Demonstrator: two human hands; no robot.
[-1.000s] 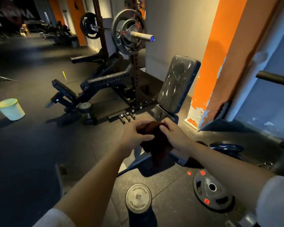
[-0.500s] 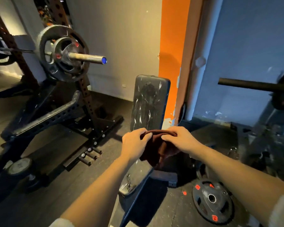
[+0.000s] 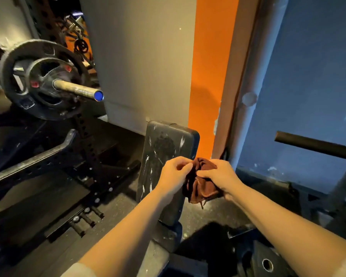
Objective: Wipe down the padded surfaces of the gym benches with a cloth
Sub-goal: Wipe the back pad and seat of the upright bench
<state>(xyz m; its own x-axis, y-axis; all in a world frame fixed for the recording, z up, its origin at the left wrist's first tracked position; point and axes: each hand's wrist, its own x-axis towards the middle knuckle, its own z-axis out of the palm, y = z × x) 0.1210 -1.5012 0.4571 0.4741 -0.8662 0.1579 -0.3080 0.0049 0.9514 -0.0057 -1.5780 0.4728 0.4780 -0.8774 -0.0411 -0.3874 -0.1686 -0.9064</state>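
Wall (image 3: pixel 144 56), grey-beige, fills 12 o'clock; an orange stripe (image 3: pixel 210 76) runs down just right of centre, paint chipped at its lower right edge. Blue panel (image 3: pixel 308 86) takes up 2 to 3 o'clock, scuffed near the base.

Rack (image 3: pixel 84 140), black, perforated upright, at 9 to 10 o'clock. It carries a barbell (image 3: pixel 78 89) whose blue-capped sleeve points toward 3 o'clock. Plate (image 3: pixel 42 78) loaded on it, dark, red marks near the hub. Short pegs stick out of the rack's base at 7 o'clock.

Bench (image 3: pixel 164 148) at centre: backrest pad raised steeply, black, streaked with white scratches and wear. Its top edge stands in front of the orange stripe. Seat and frame run down toward 6 o'clock, partly hidden by the forearms.

Dark bar (image 3: pixel 316 145) juts in from 3 o'clock. A second plate (image 3: pixel 268 262) lies flat on the floor at 5 o'clock.

Both forearms reach in from the bottom edge, pale sleeve ends just visible.

Left hand (image 3: pixel 174 174): fingers curled, thumb and fingertips pinching the cloth's left edge. Right hand (image 3: pixel 218 174): fingers bent over the cloth's top, gripping it.

Cloth (image 3: pixel 200 186), reddish-brown, bunched, hangs between the two hands, held in front of the pad's right edge at mid-height. Whether it touches the pad, cannot tell. A loose thread dangles from its lower edge.
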